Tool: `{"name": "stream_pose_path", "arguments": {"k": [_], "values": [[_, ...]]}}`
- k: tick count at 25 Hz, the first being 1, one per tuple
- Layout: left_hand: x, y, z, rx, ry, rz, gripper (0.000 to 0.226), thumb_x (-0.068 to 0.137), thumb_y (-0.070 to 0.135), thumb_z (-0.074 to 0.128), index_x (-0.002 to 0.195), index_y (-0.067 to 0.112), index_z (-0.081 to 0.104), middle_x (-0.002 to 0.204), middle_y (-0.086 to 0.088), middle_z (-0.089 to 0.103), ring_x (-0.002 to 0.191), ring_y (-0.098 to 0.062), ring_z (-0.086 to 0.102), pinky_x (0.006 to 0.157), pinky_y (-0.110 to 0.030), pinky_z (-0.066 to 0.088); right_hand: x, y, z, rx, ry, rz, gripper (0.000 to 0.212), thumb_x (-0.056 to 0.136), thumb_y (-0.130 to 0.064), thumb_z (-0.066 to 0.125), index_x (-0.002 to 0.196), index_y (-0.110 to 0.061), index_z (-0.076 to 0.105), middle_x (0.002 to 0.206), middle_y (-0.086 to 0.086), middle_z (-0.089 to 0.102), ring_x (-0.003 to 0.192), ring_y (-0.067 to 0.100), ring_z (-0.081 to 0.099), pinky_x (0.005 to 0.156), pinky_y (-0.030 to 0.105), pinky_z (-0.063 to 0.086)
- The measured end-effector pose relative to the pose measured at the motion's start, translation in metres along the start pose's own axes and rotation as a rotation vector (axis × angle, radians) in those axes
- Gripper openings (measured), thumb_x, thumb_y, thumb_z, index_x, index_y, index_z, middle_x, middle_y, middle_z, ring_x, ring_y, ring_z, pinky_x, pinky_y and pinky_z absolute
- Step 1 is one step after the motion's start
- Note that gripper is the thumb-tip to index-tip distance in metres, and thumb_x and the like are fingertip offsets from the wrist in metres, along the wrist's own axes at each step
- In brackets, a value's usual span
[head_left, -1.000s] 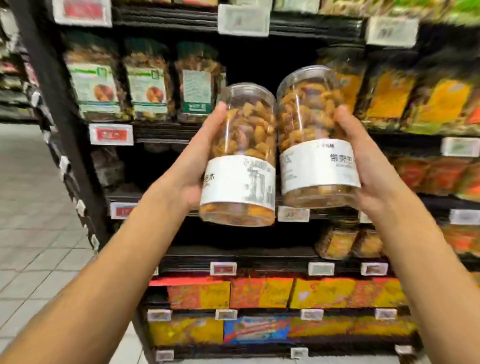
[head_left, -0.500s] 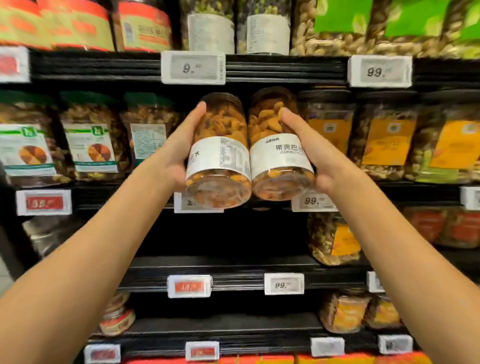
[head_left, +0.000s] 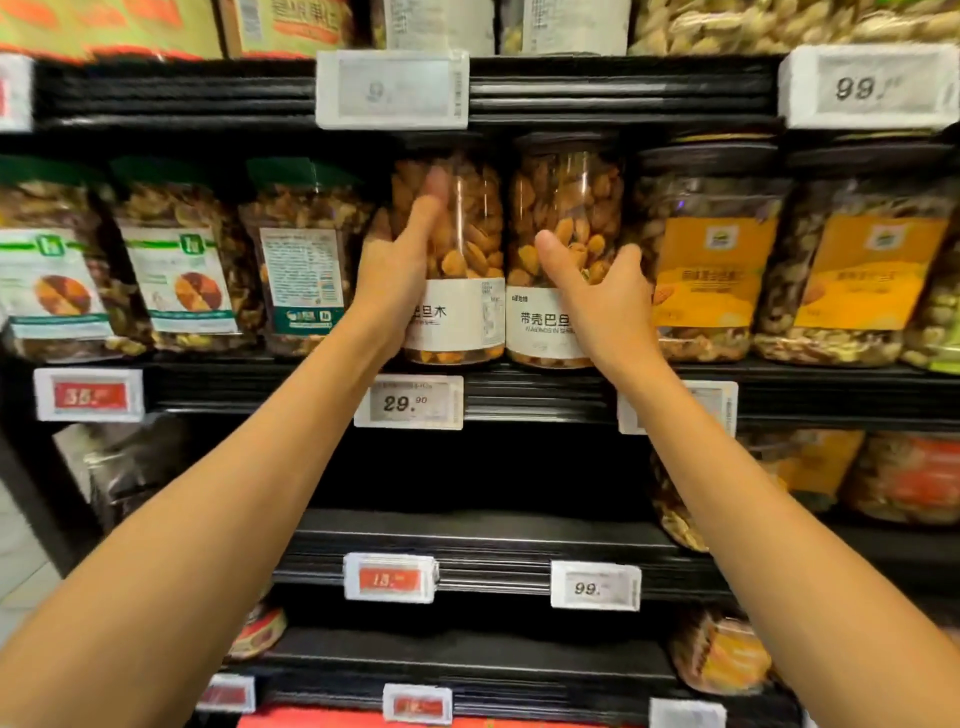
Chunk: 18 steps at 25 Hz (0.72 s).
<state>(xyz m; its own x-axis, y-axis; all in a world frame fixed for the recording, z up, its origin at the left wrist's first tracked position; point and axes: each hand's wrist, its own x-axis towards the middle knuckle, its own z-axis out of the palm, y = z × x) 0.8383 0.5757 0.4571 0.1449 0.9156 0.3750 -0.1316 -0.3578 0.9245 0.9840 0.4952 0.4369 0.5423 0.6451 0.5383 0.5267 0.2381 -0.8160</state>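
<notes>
Centre frame: left jar (head_left: 470, 322) and right jar (head_left: 563, 208) upright, side by side, bases on the middle shelf (head_left: 545, 397); left hand (head_left: 400, 273) curled round its jar, right hand (head_left: 605, 296) clasping the other, thumbs in front; long axes vertical, each jar inboard of its hand.

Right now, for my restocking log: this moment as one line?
left hand: grips left jar; right hand: grips right jar; pose: both upright on shelf
</notes>
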Motion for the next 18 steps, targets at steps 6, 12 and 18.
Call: {"name": "stream_pose_path", "arguments": {"k": [6,12,18], "values": [[0.001,-0.013,-0.001,0.056,-0.027,0.123,0.053,0.083,0.059,0.054,0.124,0.025,0.048,0.114,0.009,0.064,0.103,-0.004,0.061,0.095,-0.022,0.046,-0.009,-0.006,-0.003,-0.199,-0.06,0.087,0.08,0.081,-0.067,0.047,0.127,-0.004,0.036,0.117,0.009,0.051,0.105,0.023,0.05,0.075,0.025,0.034],[-0.009,-0.02,-0.011,-0.123,-0.079,-0.029,0.052,0.094,0.061,0.024,0.118,0.031,0.059,0.108,0.019,0.067,0.09,0.007,0.062,0.082,-0.021,0.044,-0.076,0.007,-0.011,-0.101,0.135,-0.16,0.047,0.096,-0.035,0.045,0.133,-0.007,0.047,0.131,0.006,0.05,0.119,0.018,0.05,0.101,0.036,0.044],[-0.017,-0.019,-0.008,-0.051,-0.199,-0.02,0.056,0.096,0.058,0.018,0.128,0.028,0.052,0.111,0.019,0.061,0.092,0.009,0.056,0.087,-0.019,0.04,-0.068,0.014,-0.018,-0.099,0.055,-0.095,0.036,0.097,-0.029,0.044,0.124,-0.01,0.059,0.138,0.004,0.051,0.131,0.012,0.043,0.109,0.034,0.036]]}}
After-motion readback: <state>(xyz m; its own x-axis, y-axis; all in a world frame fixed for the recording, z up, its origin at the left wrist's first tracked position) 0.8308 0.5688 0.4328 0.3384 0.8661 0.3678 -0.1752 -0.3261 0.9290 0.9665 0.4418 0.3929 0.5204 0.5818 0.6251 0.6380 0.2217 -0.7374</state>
